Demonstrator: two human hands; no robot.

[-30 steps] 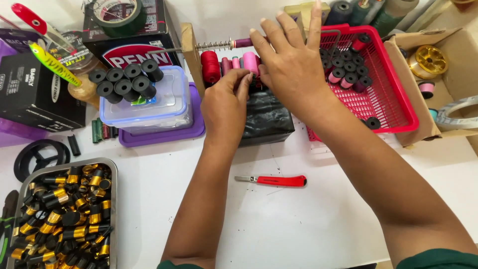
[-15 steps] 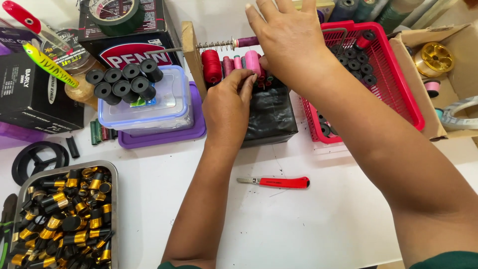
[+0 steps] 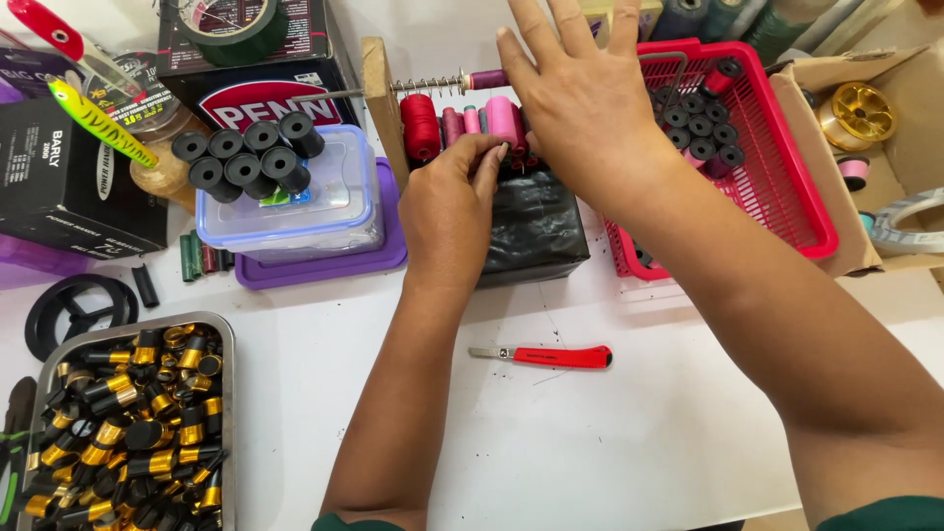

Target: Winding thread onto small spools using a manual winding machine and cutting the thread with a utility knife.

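Note:
My left hand [image 3: 450, 211] reaches to a row of thread spools on a wooden rack; its fingertips pinch at the pink spool [image 3: 500, 116], next to a red spool [image 3: 421, 126]. My right hand [image 3: 582, 103] lies palm down over the right end of the row, fingers spread and pointing away, hiding the spools beneath it. Above the spools a metal rod with a spring [image 3: 433, 84] runs out of the wooden post [image 3: 382, 98]. The rack stands on a black block [image 3: 539, 228].
A red basket [image 3: 787, 182] of black bobbins sits at right, with a cardboard box holding a gold reel [image 3: 857, 113] beyond it. A red-handled knife [image 3: 556, 357] lies on the white table. At left are a clear box [image 3: 295, 211] topped with black bobbins and a metal tray [image 3: 128, 321] of black-and-gold parts.
My right hand has turned from pointing toward the red basket to pointing away, fingers spread wider. My left hand stays at the pink spool.

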